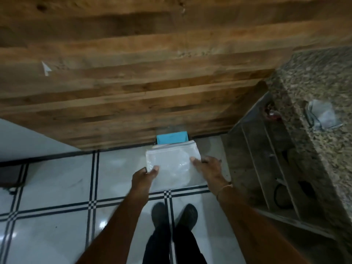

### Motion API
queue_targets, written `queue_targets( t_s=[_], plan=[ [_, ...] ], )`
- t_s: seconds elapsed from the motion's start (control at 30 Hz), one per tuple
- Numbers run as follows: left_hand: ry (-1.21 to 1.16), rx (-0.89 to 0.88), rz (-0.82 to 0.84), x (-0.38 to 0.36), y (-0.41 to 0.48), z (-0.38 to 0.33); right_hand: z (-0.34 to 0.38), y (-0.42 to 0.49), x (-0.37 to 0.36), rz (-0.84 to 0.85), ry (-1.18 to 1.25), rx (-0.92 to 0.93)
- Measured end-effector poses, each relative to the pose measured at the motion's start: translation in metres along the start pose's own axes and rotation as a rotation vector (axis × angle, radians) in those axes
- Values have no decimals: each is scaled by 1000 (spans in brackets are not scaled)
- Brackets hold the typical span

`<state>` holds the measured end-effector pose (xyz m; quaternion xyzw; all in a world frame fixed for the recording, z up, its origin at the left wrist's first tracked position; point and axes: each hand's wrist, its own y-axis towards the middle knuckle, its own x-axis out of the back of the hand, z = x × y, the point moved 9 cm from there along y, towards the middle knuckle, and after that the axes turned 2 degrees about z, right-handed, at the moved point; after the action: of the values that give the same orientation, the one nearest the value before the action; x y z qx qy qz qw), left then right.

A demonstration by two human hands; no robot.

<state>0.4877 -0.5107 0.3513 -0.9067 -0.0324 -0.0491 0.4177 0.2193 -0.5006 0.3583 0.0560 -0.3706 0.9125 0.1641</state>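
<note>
At the left edge lies a dark mat (pixel 9 174) on the tiled floor (pixel 57 187), with a white surface (pixel 22 138) above it. A wood wall (pixel 133 73) fills the upper frame, with a white scrap (pixel 46 68) on it at upper left. Just left of centre, the left hand (pixel 144 176) grips the lower left corner of a stack of clear pouches (pixel 171 164), thumb on top and fingers underneath. The stack is held flat over the floor at the middle of the frame, its far edge in front of a blue box (pixel 171 139) at the foot of the wall. The right hand (pixel 208 167) clamps the stack's right edge, thumb on top. Below, at bottom centre, are two dark shoes (pixel 175 216). To the right stands a rack (pixel 266 159) with dark items under a granite counter (pixel 314 82), and a crumpled bag (pixel 322 116) lies on the counter
</note>
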Motion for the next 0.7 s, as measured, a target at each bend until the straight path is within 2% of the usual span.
queue_targets(
  t_s=[0.1,0.3,0.53,0.7],
  plan=[
    [37,12,-55,4,50,17,-25,59,-23,45,-86,-65],
    [-70,81,-219,11,157,72,-108,167,-56,-34,-102,-132],
    [-105,89,-355,29,293,135,-239,293,-145,156,-178,-383],
    [-103,116,-395,44,358,185,-315,359,-208,195,-128,-448]
  ],
)
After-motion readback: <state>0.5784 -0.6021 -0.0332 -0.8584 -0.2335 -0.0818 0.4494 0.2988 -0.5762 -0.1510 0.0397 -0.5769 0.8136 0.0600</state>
